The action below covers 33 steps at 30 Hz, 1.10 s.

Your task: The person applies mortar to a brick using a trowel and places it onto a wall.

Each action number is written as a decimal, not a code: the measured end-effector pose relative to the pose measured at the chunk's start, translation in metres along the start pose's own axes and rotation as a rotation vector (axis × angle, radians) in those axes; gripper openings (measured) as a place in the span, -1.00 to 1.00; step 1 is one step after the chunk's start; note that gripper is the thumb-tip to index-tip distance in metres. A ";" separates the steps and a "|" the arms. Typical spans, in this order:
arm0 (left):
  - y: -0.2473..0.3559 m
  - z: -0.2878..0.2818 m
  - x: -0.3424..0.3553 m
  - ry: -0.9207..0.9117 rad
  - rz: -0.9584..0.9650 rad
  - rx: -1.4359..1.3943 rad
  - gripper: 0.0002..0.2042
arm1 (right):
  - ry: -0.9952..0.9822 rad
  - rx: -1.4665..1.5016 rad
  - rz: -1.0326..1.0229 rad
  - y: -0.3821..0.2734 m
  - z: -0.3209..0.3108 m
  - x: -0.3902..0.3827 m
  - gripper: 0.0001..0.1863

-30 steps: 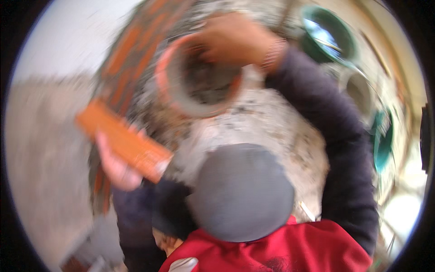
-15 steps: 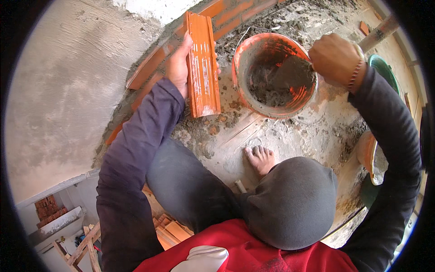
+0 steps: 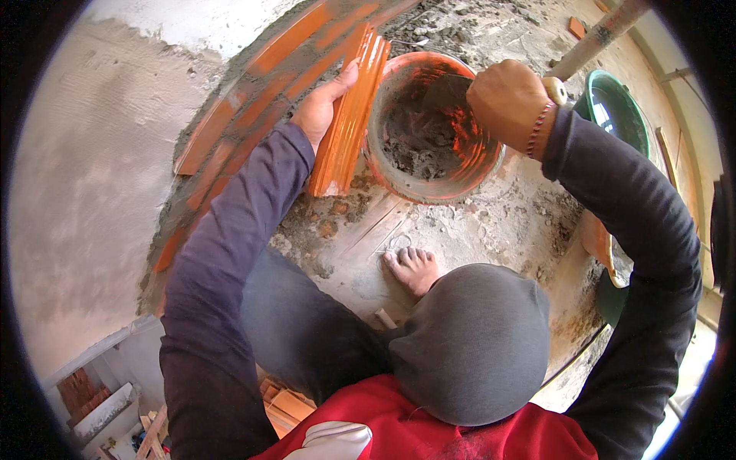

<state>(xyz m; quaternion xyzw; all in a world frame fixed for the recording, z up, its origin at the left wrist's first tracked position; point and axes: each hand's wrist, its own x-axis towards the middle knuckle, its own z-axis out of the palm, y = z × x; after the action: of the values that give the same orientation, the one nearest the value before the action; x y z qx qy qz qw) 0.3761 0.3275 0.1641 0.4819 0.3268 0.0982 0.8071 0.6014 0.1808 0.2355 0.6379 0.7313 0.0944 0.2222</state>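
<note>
My left hand [image 3: 318, 109] is wrapped round a long, ridged orange brick [image 3: 349, 123], held tilted just left of an orange bucket. Wet grey mortar [image 3: 418, 142] lies inside that bucket [image 3: 383, 172] and coats its walls. Over the bucket's right rim, my right hand [image 3: 507, 100] is closed on a trowel; its pale handle end [image 3: 555, 90] sticks out behind the fist. The trowel's mortar-smeared blade [image 3: 448, 98] reaches down into the bucket, partly blending with the mortar there.
A low course of orange bricks with mortar joints [image 3: 264, 100] runs along the plastered wall [image 3: 92, 169] on the left. A green basin of water [image 3: 621, 115] and a pole [image 3: 602, 38] are at the right. My bare foot [image 3: 412, 268] rests on the gritty floor.
The view has shifted, showing more of the brickwork. The brick has tilted over and come closer to the bucket; the trowel blade now sits deeper and farther into it.
</note>
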 end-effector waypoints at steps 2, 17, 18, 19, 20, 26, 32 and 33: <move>-0.001 0.023 -0.003 -0.049 0.048 -0.042 -0.47 | -0.076 -0.036 -0.022 -0.001 0.004 -0.002 -0.87; -0.026 0.092 -0.020 -0.201 0.122 -0.245 -0.45 | -0.243 0.421 0.042 0.036 0.060 -0.084 -0.76; -0.026 0.093 -0.020 -0.203 0.147 -0.240 -0.45 | -0.227 0.438 0.037 0.036 0.062 -0.088 -0.75; -0.026 0.094 -0.020 -0.204 0.173 -0.236 -0.45 | -0.210 0.456 0.030 0.036 0.064 -0.092 -0.74; -0.025 0.094 -0.020 -0.205 0.200 -0.231 -0.45 | -0.192 0.473 0.025 0.036 0.065 -0.095 -0.73; -0.029 0.090 -0.026 -0.260 0.199 -0.220 -0.47 | -0.250 0.682 0.044 0.005 0.063 -0.104 -0.71; -0.032 0.077 -0.027 -0.346 0.128 -0.046 -0.35 | 0.056 0.435 0.122 0.038 0.084 -0.122 -0.80; -0.034 0.073 -0.027 -0.346 0.116 -0.015 -0.34 | 0.007 0.458 0.162 0.037 0.072 -0.119 -0.80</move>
<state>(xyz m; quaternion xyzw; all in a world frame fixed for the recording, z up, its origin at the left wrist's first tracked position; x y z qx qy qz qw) 0.3953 0.2444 0.1707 0.5036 0.1540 0.0627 0.8478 0.6767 0.0608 0.2122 0.7280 0.6807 -0.0541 0.0610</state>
